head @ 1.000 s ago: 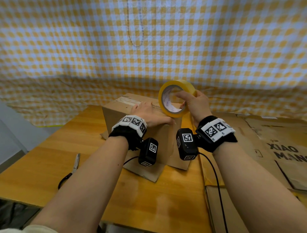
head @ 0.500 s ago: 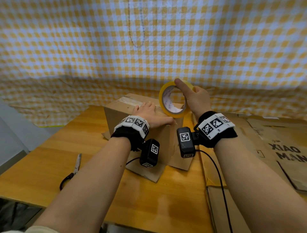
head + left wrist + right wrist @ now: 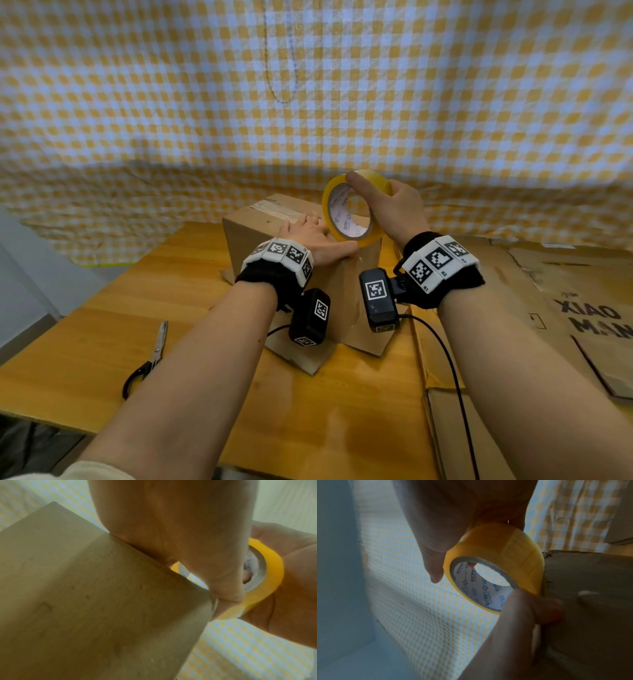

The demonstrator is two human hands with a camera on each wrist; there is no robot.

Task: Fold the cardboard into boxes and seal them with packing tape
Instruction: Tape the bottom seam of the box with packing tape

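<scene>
A closed brown cardboard box stands on the wooden table. My left hand lies flat on its top, and its thumb presses on the near right corner. My right hand grips a yellow tape roll and holds it upright just above the box's right edge. The thumb crosses the roll's front rim and the fingers wrap behind it. In the wrist views the roll touches the box's corner. A glossy strip of tape runs down the near corner edge.
Scissors lie at the table's left front. Flattened cardboard sheets cover the right side, and another piece sits under the box. A yellow checked cloth hangs close behind.
My right thumb has shifted from the roll's side up over its front rim, and the roll has tipped slightly. The left hand has stayed flat on the box.
</scene>
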